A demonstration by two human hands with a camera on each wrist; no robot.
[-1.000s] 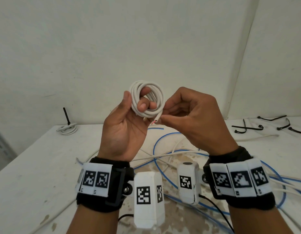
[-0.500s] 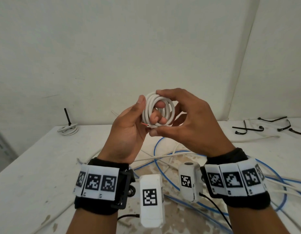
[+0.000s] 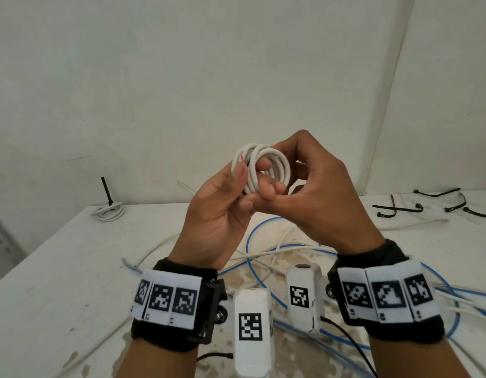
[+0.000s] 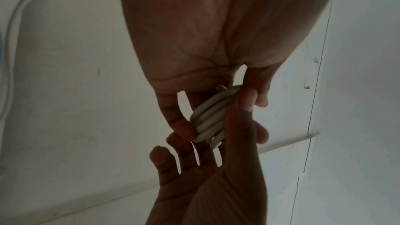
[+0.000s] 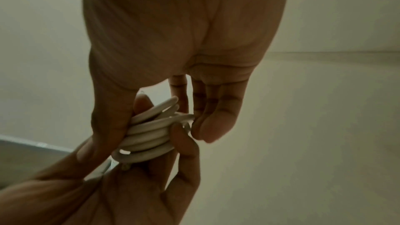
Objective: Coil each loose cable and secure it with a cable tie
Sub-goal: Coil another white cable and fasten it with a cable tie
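Observation:
A small coil of white cable (image 3: 266, 156) is held up at chest height above the table. My left hand (image 3: 252, 178) grips its left side, thumb on the near face and fingers through the loop. My right hand (image 3: 284, 184) holds the right side, fingers arched over the top and thumb under the bottom. The cable's cut end (image 3: 241, 159), showing red, sticks up by the left thumb. In the left wrist view the coil (image 4: 207, 119) shows edge-on between both hands. In the right wrist view the coil (image 5: 149, 134) sits between the right thumb and fingers. No tie shows on it.
Loose blue cables (image 3: 250, 238) and white cables (image 3: 277, 251) lie tangled on the white table (image 3: 59, 268) below my hands. Several black cable ties (image 3: 394, 210) lie at the back right. A tied white coil (image 3: 108, 211) sits at the back left. Walls close off the back.
Both hands and the coil have come down a little. The coil has turned, carrying its cut end from the bottom to the upper left. The right hand went from pinching that end to holding the coil.

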